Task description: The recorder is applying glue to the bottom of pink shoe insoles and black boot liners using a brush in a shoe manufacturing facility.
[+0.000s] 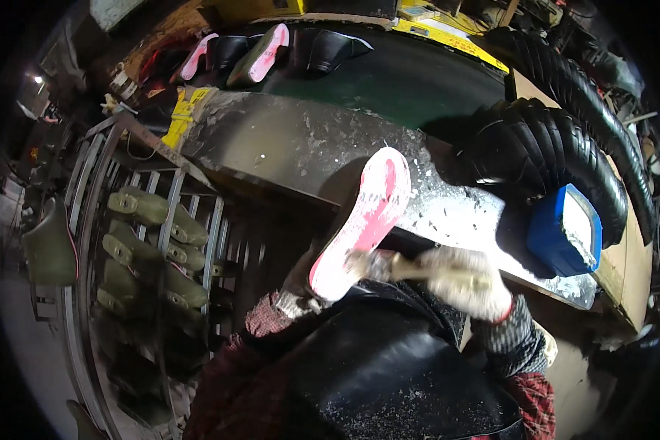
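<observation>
Several olive-green, foot-shaped forms (pixel 145 207) stand on a metal rack (pixel 73 293) at the far left, their lower rows lost in shadow. To the right of the rack, yellow tape (pixel 185 117) marks the near edge of a dark green surface (pixel 389 84), on which black shoes (pixel 323 51) lie in a row, two with pink soles turned outward. In front extends a worn, paint-spotted bench (pixel 264 139).

At centre-left, the left hand (pixel 299 279), mostly hidden, lies beside and behind the heel of a pink-and-white sole (pixel 367 213); its fingers are out of sight, so whether they are clenched cannot be told. The sole faces the viewer, tilted, its toe up and to the right over the bench edge and its heel above a black apron (pixel 389 367). White covers much of the pink, unevenly.

Bristles of a brush (pixel 405 269), blurred, meet the sole near the heel. The right hand (pixel 466 282), in a pale glove, grasps the brush's handle. Farther right, glossy black pieces (pixel 532 147) overlap in a curved row, and beside them a blue tub (pixel 546 238) holds a white substance.
</observation>
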### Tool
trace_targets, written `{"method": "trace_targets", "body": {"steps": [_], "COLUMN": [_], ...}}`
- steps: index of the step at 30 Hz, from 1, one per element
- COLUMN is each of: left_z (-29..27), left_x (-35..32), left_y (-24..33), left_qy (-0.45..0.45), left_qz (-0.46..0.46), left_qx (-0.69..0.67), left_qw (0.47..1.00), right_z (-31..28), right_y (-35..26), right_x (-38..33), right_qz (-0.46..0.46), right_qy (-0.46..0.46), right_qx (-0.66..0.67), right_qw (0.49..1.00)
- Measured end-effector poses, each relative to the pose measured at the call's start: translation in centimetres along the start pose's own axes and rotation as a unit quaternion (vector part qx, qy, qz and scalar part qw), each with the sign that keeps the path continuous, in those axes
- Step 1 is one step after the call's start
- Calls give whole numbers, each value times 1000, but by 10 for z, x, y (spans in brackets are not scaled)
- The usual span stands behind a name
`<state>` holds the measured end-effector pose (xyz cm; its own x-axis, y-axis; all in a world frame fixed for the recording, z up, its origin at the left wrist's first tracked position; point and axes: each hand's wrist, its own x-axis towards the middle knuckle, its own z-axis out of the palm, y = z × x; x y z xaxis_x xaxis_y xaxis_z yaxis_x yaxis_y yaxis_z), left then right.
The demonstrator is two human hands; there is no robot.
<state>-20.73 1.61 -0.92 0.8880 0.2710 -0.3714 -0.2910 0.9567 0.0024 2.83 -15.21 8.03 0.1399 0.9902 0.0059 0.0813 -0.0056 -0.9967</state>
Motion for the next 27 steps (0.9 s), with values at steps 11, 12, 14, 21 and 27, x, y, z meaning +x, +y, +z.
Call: {"method": "trace_targets", "body": {"steps": [11, 12, 14, 21, 27], "left_z": [-47, -48, -45, 6, 76], "left_x": [-36, -38, -35, -35, -6], "left_y": [11, 12, 11, 23, 33], "left_qy": [1, 0, 1, -68, 131], "left_qz": [-3, -5, -15, 8, 150], "left_qx": [-39, -38, -29, 62, 269], "left_qw": [999, 999, 999, 996, 942], "right_z": [-28, -32, -39, 23, 26], "right_y": [-24, -32, -39, -82, -109], "right_x": [48, 42, 39, 53, 38], "right_qz": [-186, -176, -158, -286, -307], "right_qy": [-12, -54, -5, -84, -67], "right_qx": [-406, -366, -381, -531, -483], "right_qw": [895, 912, 911, 793, 817]}}
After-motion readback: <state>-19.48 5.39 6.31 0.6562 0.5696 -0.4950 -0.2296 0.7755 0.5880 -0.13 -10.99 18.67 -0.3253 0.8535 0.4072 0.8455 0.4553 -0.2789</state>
